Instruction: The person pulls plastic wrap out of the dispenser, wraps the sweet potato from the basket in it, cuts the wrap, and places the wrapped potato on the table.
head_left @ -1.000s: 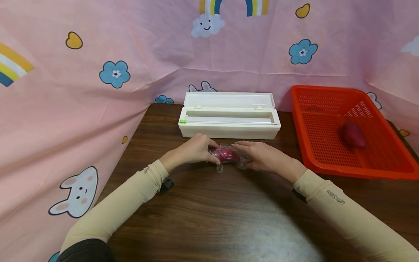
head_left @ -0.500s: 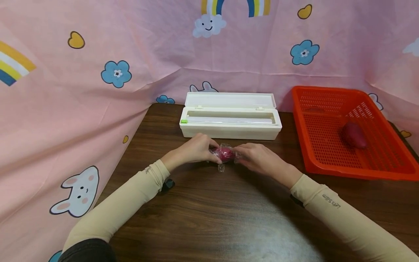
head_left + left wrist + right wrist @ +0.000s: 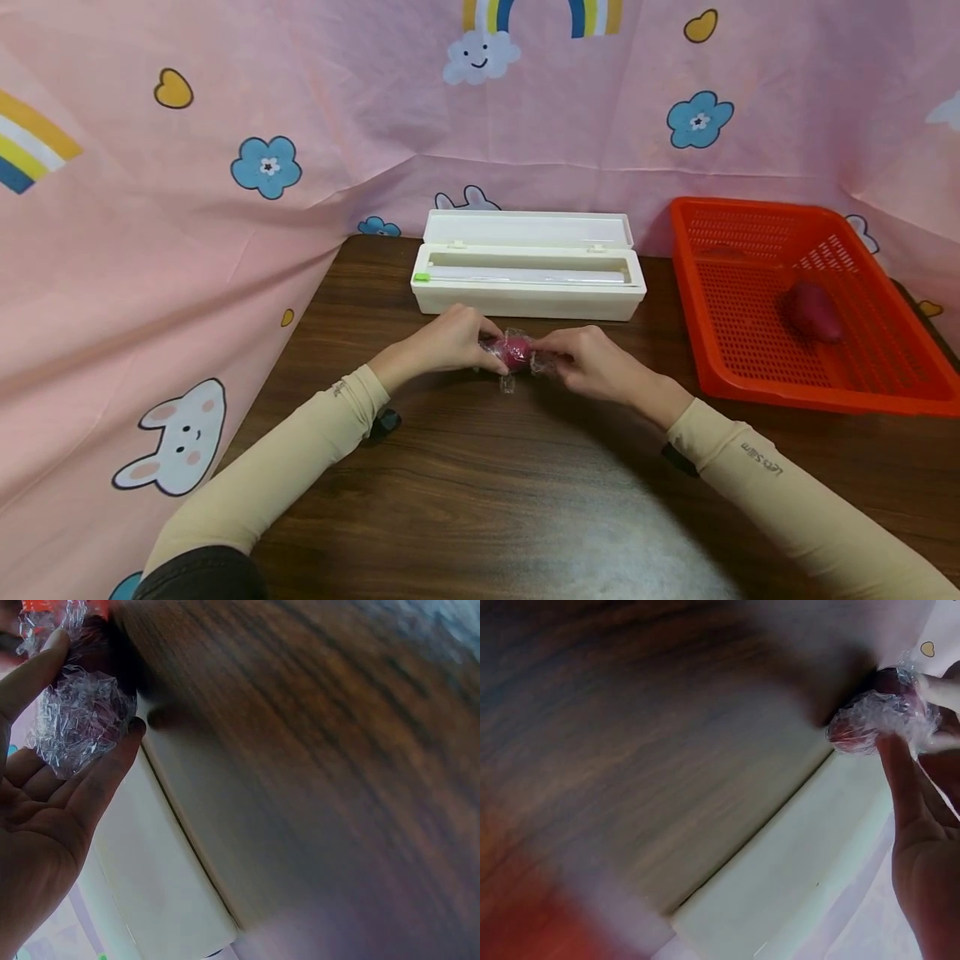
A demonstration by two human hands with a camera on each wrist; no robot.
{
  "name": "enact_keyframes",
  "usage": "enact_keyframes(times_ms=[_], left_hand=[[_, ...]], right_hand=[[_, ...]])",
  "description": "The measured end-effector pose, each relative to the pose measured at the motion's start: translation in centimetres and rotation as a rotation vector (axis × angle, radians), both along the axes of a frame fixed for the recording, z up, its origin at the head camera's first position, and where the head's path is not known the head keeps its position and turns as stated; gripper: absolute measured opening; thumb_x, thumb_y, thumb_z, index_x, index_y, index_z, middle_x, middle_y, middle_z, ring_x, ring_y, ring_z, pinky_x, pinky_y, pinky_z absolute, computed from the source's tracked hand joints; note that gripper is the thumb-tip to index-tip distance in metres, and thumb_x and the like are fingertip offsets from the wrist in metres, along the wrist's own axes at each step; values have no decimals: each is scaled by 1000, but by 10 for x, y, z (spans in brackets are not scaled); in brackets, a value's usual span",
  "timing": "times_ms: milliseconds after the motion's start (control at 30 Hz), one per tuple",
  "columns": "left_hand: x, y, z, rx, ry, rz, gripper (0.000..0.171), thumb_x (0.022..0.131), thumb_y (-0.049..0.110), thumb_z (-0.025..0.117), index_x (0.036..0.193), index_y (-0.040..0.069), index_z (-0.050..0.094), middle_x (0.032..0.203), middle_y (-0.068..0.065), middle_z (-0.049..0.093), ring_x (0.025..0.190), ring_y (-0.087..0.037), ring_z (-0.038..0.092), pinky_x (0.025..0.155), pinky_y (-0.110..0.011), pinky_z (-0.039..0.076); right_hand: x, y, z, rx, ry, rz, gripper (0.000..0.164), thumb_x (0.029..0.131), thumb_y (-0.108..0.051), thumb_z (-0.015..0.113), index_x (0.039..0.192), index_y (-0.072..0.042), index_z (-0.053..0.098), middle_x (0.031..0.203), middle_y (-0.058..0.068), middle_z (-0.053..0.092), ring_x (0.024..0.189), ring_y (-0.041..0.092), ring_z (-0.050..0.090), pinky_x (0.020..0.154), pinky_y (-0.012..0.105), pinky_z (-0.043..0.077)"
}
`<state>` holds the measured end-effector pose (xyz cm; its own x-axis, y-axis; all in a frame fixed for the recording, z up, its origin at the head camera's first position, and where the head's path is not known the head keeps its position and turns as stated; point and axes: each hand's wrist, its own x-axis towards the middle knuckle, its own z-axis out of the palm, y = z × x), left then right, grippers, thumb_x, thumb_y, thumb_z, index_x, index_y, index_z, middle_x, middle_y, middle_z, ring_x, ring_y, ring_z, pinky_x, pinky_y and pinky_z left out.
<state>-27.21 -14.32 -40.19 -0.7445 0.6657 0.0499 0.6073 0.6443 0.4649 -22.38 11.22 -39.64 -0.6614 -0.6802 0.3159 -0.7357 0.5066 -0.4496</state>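
Note:
A reddish-purple sweet potato [image 3: 515, 353] lies low over the table in crinkled clear plastic wrap [image 3: 82, 720]. My left hand [image 3: 450, 340] holds it by its left part, thumb on the near side and fingers on the far side. At the other end, my right hand [image 3: 596, 364] pinches the loose wrap, its index fingertip right against the sweet potato. The right wrist view shows a finger [image 3: 901, 776] touching the wrapped end. A small tail of wrap [image 3: 507, 384] sticks out toward the near side. The right thumb is mostly hidden.
Just behind the hands stands a white plastic wrap dispenser box [image 3: 528, 302], lid raised, with a roll [image 3: 525, 274] inside. To the right, an orange-red basket [image 3: 690, 325] holds another sweet potato [image 3: 812, 312]. A pink patterned cloth [image 3: 360, 100] hangs behind the brown table [image 3: 480, 500].
My right hand has moved slightly left, bringing the loose wrap in against the sweet potato's right end, and its fingers have drawn together. The left hand keeps its hold in nearly the same place.

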Motion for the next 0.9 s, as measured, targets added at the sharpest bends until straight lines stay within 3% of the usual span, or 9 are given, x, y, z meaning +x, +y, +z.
enact_keyframes(times_ms=[133,300,433,533,667,800,900], left_hand=[[1,0,1,-2,-3,-3,45,76,43,89,105,9,81,94,2,79,70,-5,57,64,-22,51],[1,0,2,-6,-2,-4,45,76,42,89,104,9,81,92,2,79,69,-5,57,63,-21,50],[2,0,2,-4,4,-20,45,77,42,89,105,8,80,90,2,78,68,-5,57,62,-21,50],[1,0,1,-8,0,-23,46,77,42,89,106,7,80,89,2,78,66,-4,56,61,-20,50],[0,-1,1,-16,0,-21,48,77,43,89,107,7,80,88,3,79,65,-3,56,61,-20,50],[-2,-1,4,-15,-22,-28,47,77,44,89,106,8,81,88,4,79,67,-3,57,62,-20,50],[-5,0,4,-11,-40,-38,45,77,44,88,105,9,81,84,5,78,64,-4,56,60,-22,48]], right_hand=[[-4,-2,0,-37,-17,14,30,83,8,75,112,2,74,102,11,76,88,19,73,76,35,61],[-6,-6,-1,17,0,-28,47,79,-1,84,124,0,69,110,12,70,93,21,72,80,35,61],[-11,-10,-3,124,63,-80,66,79,-13,88,138,-5,62,128,13,64,111,26,67,95,42,57],[-16,-13,-3,170,85,-65,74,80,-17,88,145,-5,56,141,15,60,125,30,62,105,46,52],[-22,-16,-3,212,85,18,64,85,-16,83,142,-3,58,146,14,58,131,29,60,106,45,50],[-24,-17,-4,196,63,80,50,88,-10,79,135,-2,65,137,12,66,125,26,65,101,43,54],[-22,-17,-7,165,86,95,51,88,-6,79,136,-1,63,131,12,70,119,26,68,98,41,56]])
